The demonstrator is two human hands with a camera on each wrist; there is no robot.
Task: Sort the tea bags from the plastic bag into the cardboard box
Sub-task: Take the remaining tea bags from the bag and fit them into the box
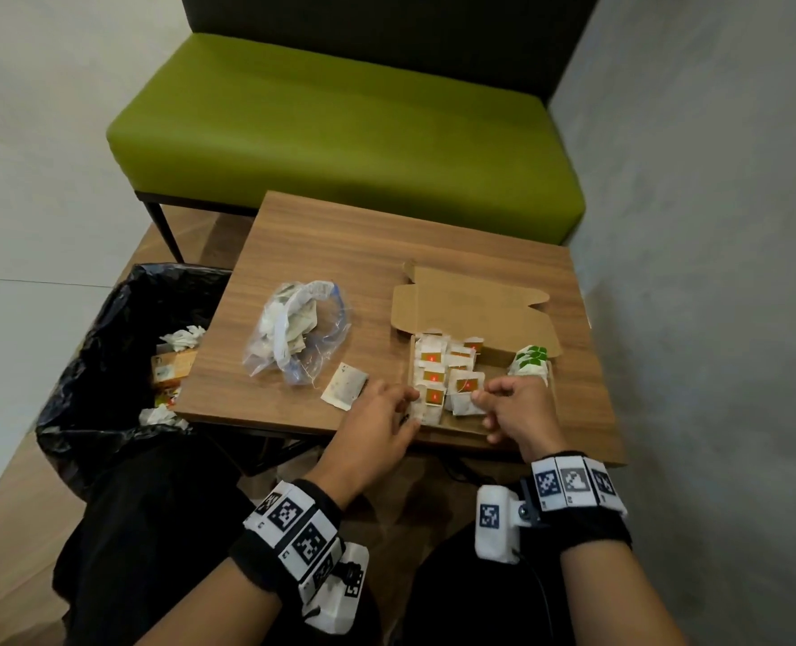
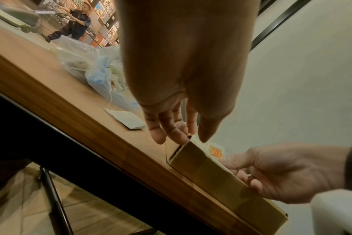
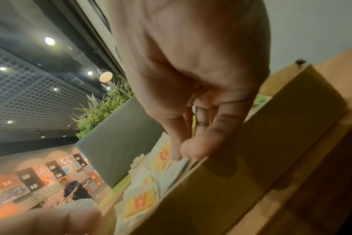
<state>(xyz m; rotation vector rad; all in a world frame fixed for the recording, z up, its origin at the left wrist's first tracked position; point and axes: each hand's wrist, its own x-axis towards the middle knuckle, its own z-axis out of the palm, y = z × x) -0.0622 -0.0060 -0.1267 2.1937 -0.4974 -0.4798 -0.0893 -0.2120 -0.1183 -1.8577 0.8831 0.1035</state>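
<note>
An open cardboard box (image 1: 470,305) lies on the right of the wooden table (image 1: 340,235). Several tea bags with orange tags (image 1: 433,375) fill its left part, and green-tagged ones (image 1: 531,361) stand at its right end. My right hand (image 1: 480,396) reaches into the box's near side and pinches a white tea bag (image 1: 463,403) between thumb and fingers (image 3: 193,151). My left hand (image 1: 407,398) has straight fingers (image 2: 157,133) touching the box's near left corner (image 2: 183,151). The clear plastic bag (image 1: 298,333) with more tea bags lies to the left. One loose tea bag (image 1: 345,385) sits beside it.
A bin with a black liner (image 1: 121,347) holding litter stands left of the table. A green bench (image 1: 340,128) is behind the table and a grey wall (image 1: 712,226) runs close on the right. The table's near edge is just under my wrists.
</note>
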